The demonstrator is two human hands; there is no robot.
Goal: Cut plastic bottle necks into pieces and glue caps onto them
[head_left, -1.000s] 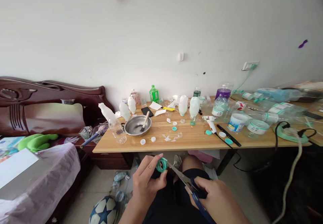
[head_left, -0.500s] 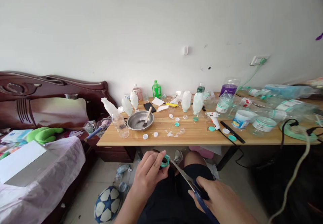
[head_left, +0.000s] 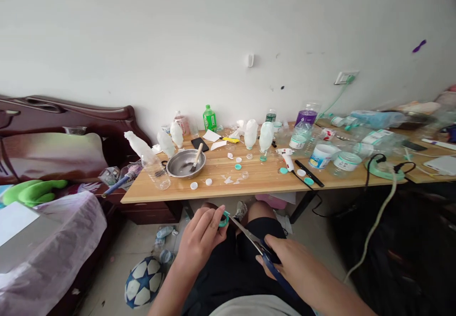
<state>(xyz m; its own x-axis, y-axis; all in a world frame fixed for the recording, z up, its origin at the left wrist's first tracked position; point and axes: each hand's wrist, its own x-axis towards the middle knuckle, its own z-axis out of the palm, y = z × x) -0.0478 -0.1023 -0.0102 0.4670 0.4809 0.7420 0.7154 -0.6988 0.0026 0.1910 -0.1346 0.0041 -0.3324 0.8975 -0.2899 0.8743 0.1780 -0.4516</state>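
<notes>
My left hand (head_left: 201,234) pinches a small teal plastic ring (head_left: 224,219), which looks like a bottle-cap part, above my lap. In my right hand (head_left: 285,258) is a pair of scissors (head_left: 248,234) with dark blue handles. Its blades point up and left, their tips at the ring's right edge. Whether the tips touch the ring I cannot tell. Over the table's front part lie white caps (head_left: 194,186) and teal caps (head_left: 308,181). A steel bowl (head_left: 174,166) holds a brush (head_left: 197,158).
On the wooden table (head_left: 171,193) stand white-wrapped bottles (head_left: 266,138), a green bottle (head_left: 209,118), a glue gun (head_left: 286,157) and a white tub (head_left: 320,156). Clear plastic bottles crowd the right side. A soccer ball (head_left: 144,282) rests on the floor at left, near the bed.
The view has turned to the right, so the table and room appear further left. Both hands keep their hold on the ring and the scissors; the blade tips stay beside the ring.
</notes>
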